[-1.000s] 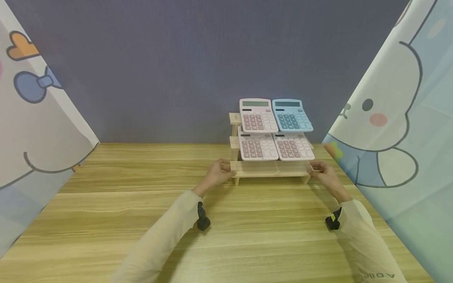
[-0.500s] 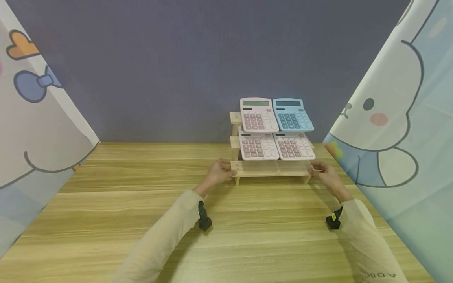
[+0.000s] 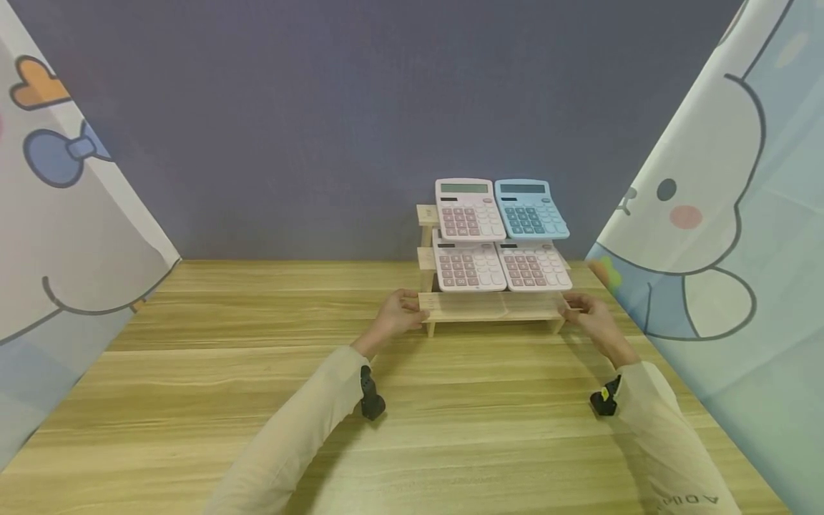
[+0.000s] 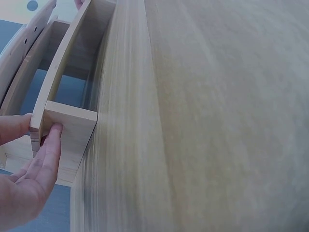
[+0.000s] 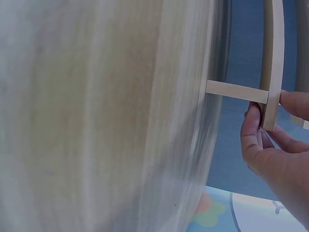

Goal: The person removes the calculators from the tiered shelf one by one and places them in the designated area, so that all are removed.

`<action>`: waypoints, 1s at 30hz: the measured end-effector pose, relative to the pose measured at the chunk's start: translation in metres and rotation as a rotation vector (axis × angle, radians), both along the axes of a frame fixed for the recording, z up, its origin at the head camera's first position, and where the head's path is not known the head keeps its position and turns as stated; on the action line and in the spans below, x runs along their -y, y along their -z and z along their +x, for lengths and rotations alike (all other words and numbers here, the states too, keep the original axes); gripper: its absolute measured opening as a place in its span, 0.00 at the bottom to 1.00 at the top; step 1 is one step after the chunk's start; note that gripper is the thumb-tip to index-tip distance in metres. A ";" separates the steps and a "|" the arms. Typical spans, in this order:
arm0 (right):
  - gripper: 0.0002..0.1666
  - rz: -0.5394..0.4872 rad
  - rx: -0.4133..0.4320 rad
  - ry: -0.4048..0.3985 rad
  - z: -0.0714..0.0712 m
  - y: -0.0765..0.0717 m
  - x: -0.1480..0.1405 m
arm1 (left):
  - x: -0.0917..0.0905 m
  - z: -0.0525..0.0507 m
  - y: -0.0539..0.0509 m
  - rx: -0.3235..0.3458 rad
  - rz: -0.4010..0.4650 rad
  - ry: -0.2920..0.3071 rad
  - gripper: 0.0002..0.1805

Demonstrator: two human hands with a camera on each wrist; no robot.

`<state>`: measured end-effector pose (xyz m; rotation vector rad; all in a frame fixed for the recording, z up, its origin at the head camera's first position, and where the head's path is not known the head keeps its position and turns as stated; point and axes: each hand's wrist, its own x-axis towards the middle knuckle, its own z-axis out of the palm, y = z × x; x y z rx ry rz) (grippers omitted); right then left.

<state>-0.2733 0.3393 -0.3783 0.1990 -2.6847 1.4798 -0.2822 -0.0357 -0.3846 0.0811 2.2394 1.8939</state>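
Above the fingers (image 4: 50, 150), four calculators (image 3: 476, 222) crowd the rack (image 3: 466, 306); left hand (image 3: 394, 315) and right hand (image 3: 595, 320) pinch its bottom ends, table (image 3: 489, 408) below.

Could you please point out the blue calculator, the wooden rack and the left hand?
Blue calculator (image 3: 531, 209): head view, middle of its front.
Wooden rack (image 3: 468, 306): head view, lowest shelf.
Left hand (image 3: 395, 314): head view, back of the hand.

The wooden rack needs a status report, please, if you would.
Left hand, right hand: pinching wooden rack at opposite bottom-tier ends. Four calculators on upper tiers. Nothing seen in the way.
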 end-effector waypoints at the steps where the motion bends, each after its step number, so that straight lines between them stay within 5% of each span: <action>1: 0.27 -0.001 0.000 -0.001 0.000 0.000 -0.001 | 0.000 0.000 0.000 -0.001 0.003 0.000 0.30; 30: 0.27 0.014 -0.013 -0.024 -0.003 -0.001 -0.006 | 0.000 0.001 -0.001 0.022 -0.016 0.005 0.30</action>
